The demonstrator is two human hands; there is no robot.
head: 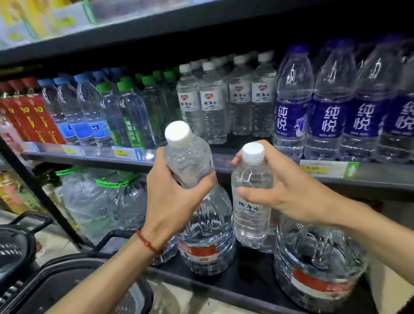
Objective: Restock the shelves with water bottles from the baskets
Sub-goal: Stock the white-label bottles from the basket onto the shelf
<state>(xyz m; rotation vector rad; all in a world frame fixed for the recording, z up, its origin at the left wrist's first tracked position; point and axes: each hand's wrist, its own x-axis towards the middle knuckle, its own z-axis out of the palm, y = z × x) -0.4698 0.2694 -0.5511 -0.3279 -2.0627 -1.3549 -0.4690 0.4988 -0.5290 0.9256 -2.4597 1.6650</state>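
Both bare forearms reach forward and up from the lower edge, well apart. The left hand (176,193) grips a bottle (189,158) at its shoulder, fingers curled round it. The right hand (287,195) holds a second bottle (251,215) below the cap, thumb on the near side.

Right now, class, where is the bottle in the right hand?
Head view, just right of centre: the right hand grips the bottle near its neck, beside the other held bottle and upper-left of the rightmost large jug.
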